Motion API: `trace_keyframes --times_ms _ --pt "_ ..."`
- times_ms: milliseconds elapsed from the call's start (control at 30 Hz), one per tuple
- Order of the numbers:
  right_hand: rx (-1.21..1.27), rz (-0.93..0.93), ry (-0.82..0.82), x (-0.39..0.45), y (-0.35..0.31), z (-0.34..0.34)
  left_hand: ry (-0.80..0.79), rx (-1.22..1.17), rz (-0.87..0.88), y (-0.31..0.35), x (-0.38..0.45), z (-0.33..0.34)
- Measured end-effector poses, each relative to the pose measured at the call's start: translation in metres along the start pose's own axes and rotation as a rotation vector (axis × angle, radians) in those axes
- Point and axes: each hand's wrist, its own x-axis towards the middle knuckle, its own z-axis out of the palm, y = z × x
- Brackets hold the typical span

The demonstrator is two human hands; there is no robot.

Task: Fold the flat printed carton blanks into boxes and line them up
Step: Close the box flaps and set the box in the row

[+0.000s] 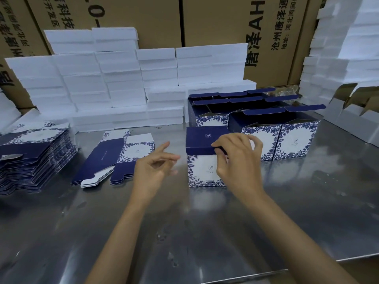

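Item one: a folded carton (206, 160), blue-and-white floral sides with a navy lid, is standing upright on the steel table (205, 232), near the middle. The right hand (239, 160) is resting against its right top edge, thumb and forefinger pinching the navy lid flap at the front right corner, the other fingers curling above.

Item two: the left hand (152, 169) is hovering just left of that carton, not touching it, fingers loosely spread and holding nothing; the image is blurring at its fingertips.

Item three: finished boxes (281, 138) are standing in rows behind and to the right of the carton, lids open and navy flaps pointing up, the nearest pair sitting side by side and touching.

Item four: a small pile of flat blanks (121, 156) is lying on the table left of the hands, navy and floral panels facing up.

Item five: a tall stack of flat blanks (34, 154) is sitting at the far left edge of the table.

Item six: white foam blocks (114, 83) are piling up along the back of the table, and more are stacking at far right (338, 58).

Item seven: brown shipping cartons (215, 19) with black print are standing behind the foam.
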Motion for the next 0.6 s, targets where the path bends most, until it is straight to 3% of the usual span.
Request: trace_keyframes --times_ms 133,300,600 --pt "-0.257 -0.073 -0.068 -0.003 0.005 0.0 0.047 0.047 -0.003 -0.01 0.001 0.023" --pt "-0.301 -0.032 -0.126 0.005 0.018 0.007 -0.043 0.115 -0.086 -0.026 0.021 0.057" --pt "-0.449 0.044 -0.173 0.023 0.046 0.035 -0.024 0.212 -0.045 -0.054 0.056 0.099"
